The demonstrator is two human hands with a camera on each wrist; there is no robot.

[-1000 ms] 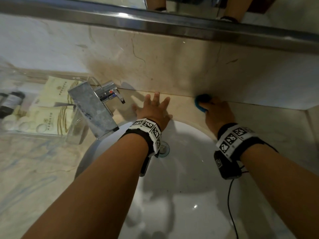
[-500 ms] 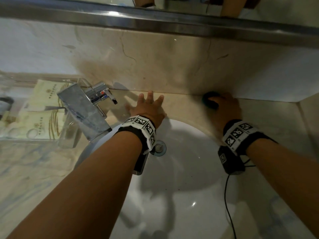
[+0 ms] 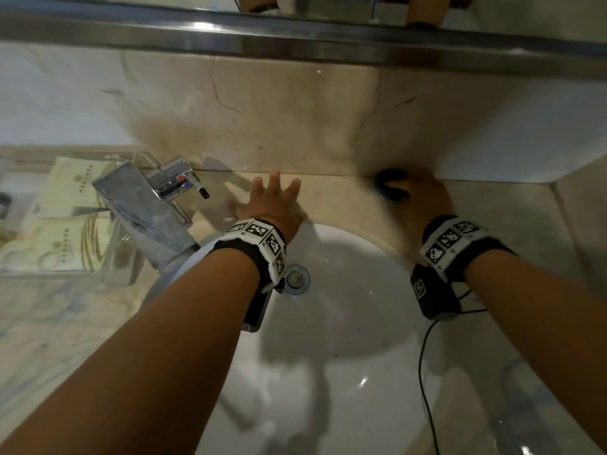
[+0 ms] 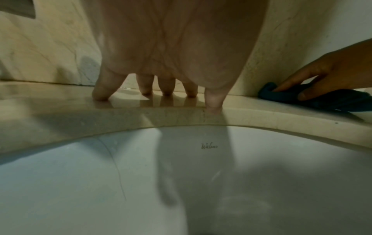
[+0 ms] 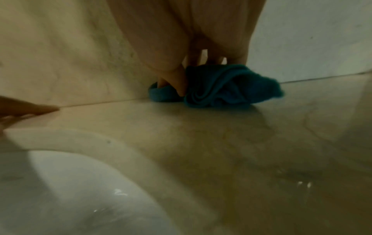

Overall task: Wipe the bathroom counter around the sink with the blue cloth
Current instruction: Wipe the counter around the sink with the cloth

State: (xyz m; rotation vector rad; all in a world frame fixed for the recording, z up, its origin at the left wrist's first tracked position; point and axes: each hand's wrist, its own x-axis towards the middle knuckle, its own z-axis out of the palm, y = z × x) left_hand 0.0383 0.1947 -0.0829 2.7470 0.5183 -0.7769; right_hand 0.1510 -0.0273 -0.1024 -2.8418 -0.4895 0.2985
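The blue cloth (image 3: 389,187) (image 4: 322,100) (image 5: 227,89) lies bunched on the beige marble counter (image 3: 345,198) behind the white sink (image 3: 345,307), pushed up against the backsplash. My right hand (image 3: 420,198) (image 4: 322,71) (image 5: 191,39) is on top of it, fingers and thumb curled into its folds. My left hand (image 3: 272,205) (image 4: 167,89) lies flat on the counter left of the cloth, fingers spread, with the fingertips (image 5: 36,109) close to the wall. It holds nothing.
A chrome faucet (image 3: 147,215) stands left of the sink. Beyond it sits a clear tray (image 3: 115,270) of toiletry packets. The marble backsplash (image 3: 295,119) rises behind under a metal mirror ledge (image 3: 295,41). A side wall (image 3: 584,224) closes the right end. A black cable (image 3: 423,372) hangs over the basin.
My right hand has slid the cloth a little to the right along the backsplash, away from my left hand. The left hand has stayed planted on the counter.
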